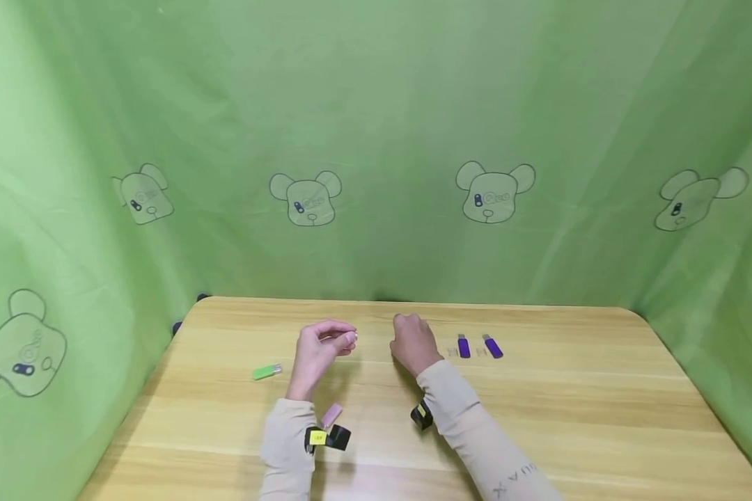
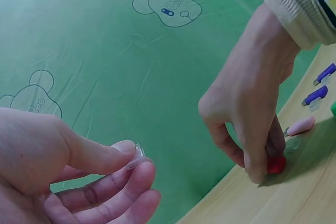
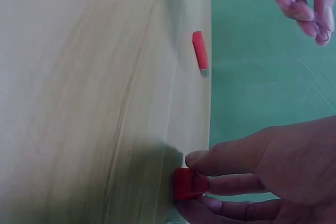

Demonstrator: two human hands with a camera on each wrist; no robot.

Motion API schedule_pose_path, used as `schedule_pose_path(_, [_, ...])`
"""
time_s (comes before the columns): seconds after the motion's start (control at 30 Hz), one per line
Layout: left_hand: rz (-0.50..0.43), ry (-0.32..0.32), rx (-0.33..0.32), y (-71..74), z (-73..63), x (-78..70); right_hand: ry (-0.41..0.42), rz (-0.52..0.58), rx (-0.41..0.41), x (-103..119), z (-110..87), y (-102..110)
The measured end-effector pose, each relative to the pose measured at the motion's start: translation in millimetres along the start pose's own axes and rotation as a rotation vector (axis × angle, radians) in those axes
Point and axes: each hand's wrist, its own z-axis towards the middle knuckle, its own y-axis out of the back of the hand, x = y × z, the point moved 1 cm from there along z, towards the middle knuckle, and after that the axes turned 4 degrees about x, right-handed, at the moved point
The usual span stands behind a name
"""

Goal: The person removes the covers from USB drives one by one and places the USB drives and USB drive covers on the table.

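My left hand (image 1: 316, 355) is raised above the table, and its thumb and forefinger pinch a small clear plastic cap (image 2: 137, 156). To the right, my right hand (image 1: 415, 344) reaches down to the tabletop. Its thumb and fingers grip a red USB stick (image 3: 184, 184), which the back of the hand hides in the head view. A second red USB stick (image 3: 199, 51) lies near the table edge in the right wrist view. Beside the right hand in the left wrist view lie a pink USB stick (image 2: 302, 125) and a clear cap (image 2: 293, 144).
Two purple USB sticks (image 1: 464, 346) lie right of the right hand, each with a clear cap (image 1: 452, 352) beside it. A green USB stick (image 1: 266, 371) lies left of the left hand. A pink stick (image 1: 331, 415) lies by the left wrist. Green curtains (image 1: 376, 139) surround the wooden table (image 1: 576, 410).
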Motion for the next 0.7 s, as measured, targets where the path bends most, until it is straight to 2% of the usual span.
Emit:
schedule_pose_path(0.13, [0.012,-0.008,0.01,-2.6,1.7,1.7,-0.005,-0.045,0.017,-2.3,3.6,-1.2])
schedule_pose_path(0.37, [0.072,0.022,0.037,-4.5,3.5,8.4,0.0,-0.054,0.022,-3.4,5.0,-0.5])
schedule_pose_path(0.5, [0.138,0.019,0.064,-7.7,4.9,14.5,-0.03,-0.012,0.016,-5.6,2.3,6.6])
schedule_pose_path(0.7, [0.293,-0.039,0.108,-21.4,8.1,22.5,-0.054,0.102,-0.03,-14.3,-17.0,33.3])
